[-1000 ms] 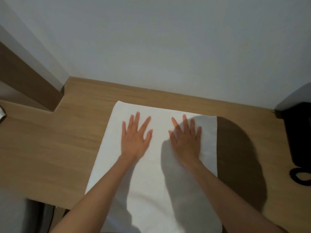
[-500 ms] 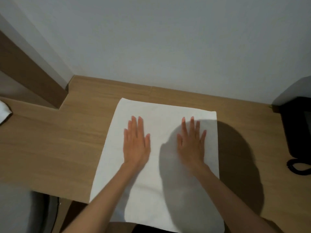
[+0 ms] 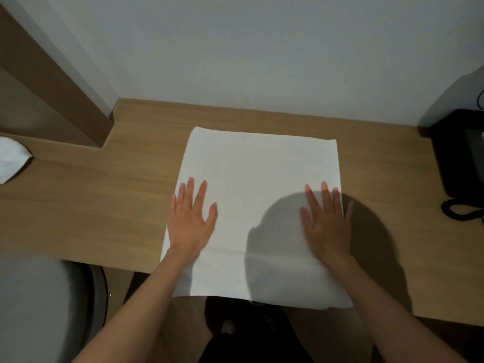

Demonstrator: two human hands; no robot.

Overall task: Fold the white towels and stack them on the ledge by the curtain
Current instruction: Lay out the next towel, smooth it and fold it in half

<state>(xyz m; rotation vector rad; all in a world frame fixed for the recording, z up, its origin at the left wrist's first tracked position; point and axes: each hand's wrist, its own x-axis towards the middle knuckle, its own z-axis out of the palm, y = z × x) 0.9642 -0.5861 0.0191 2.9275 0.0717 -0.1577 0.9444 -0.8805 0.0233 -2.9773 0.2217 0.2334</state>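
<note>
The wooden desk (image 3: pixel 104 205) was the biggest thing, pushed up against a pale wall (image 3: pixel 262 48). The white towel (image 3: pixel 262 179) lay flat in the middle of it, and its near end hung over the front edge. A grey round thing (image 3: pixel 31 305) sat low on the left. I could not tell if it was a bin, or what was in it. A black phone (image 3: pixel 461 158) sat on the right.

The left hand (image 3: pixel 192 224) pressed on the towel's left side. The right hand (image 3: pixel 327 226) pressed on its right side, partly over the edge onto the wood. Both were flat with fingers straight and spread, holding nothing. It looked like the smoothing step before a fold. Next, I think, the hands would need to pinch two corners and lay one end over the other, edges matching.

Another white cloth (image 3: pixel 13 158) lay at the desk's far left. No ledge or curtain showed.
</note>
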